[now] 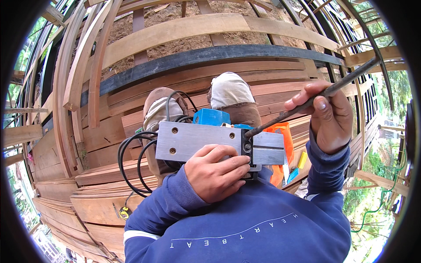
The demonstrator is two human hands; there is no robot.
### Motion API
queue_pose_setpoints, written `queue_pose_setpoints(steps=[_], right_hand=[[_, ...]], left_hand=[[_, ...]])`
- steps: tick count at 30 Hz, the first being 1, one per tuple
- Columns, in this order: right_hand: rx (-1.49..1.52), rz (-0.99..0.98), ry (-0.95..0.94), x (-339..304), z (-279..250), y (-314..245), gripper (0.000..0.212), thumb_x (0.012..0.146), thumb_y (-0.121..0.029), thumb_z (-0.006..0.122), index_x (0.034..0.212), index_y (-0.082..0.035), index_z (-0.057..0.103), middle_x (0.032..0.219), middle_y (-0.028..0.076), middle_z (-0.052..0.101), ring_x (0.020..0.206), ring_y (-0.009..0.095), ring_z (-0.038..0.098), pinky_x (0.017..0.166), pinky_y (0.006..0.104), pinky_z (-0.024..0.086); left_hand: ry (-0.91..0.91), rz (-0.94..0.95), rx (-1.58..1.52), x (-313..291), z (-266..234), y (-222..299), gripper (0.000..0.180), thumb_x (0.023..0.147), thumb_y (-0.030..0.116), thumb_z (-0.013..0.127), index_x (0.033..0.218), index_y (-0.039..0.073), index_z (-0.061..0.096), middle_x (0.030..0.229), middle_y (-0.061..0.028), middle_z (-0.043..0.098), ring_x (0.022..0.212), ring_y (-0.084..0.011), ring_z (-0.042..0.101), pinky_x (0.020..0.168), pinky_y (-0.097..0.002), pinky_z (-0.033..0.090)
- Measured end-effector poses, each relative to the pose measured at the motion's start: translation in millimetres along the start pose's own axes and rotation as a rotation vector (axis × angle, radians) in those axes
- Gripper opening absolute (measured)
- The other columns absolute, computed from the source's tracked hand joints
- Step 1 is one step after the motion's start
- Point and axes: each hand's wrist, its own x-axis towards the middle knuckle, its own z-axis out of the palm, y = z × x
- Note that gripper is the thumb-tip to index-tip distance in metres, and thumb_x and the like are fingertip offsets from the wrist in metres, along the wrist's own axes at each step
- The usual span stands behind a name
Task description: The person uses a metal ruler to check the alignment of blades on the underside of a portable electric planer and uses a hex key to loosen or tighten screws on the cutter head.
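An electric planer (199, 140) rests in my lap with its flat silver sole turned up and part of its blue housing showing beyond. My left hand (217, 168) lies across the sole, fingers pressed together and their tips at the black cutter block (247, 151). Between the fingers and thumb of my right hand (331, 116) is a long dark T-handle wrench (283, 115), slanting down to the left. Its lower tip meets the top of the cutter block; the crossbar sits at the upper right. The planer's underside is hidden.
The planer's black cable (125, 164) loops at its left. Stacked brown boards (98, 179) surround my knees (232, 92). An orange item (285, 136) lies right of the planer, beside a yellow one (302, 160). A yellow-black tape measure (125, 213) is at lower left. Timber framing (175, 33) stretches beyond.
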Motion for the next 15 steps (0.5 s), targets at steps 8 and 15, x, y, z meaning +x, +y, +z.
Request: queue_pose_setpoints(steps=[8,15], right_hand=[[-0.027,-0.060,-0.008,3.0,-1.8,1.1,0.021,0.104,-0.008,0.062,0.116,0.008,0.063,0.098,0.017,0.072,0.093,0.027,0.074,0.085,0.0394,0.062],[-0.141,-0.090,0.038,-0.1,3.9,-0.3,0.017,0.100,-0.004,0.066,0.111,0.008,0.066,0.096,0.016,0.074,0.090,0.022,0.074,0.084,0.0365,0.063]], left_hand=[[0.000,-0.001,0.000,-0.2,0.5,1.5,0.036,0.077,0.026,0.082,0.111,0.015,0.075,0.121,0.0038,0.072,0.107,-0.0164,0.065,0.090,-0.0350,0.052],[-0.009,-0.006,0.004,0.0,0.9,0.7,0.037,0.077,0.026,0.082,0.112,0.015,0.075,0.121,0.0039,0.072,0.108,-0.0167,0.065,0.091,-0.0356,0.052]])
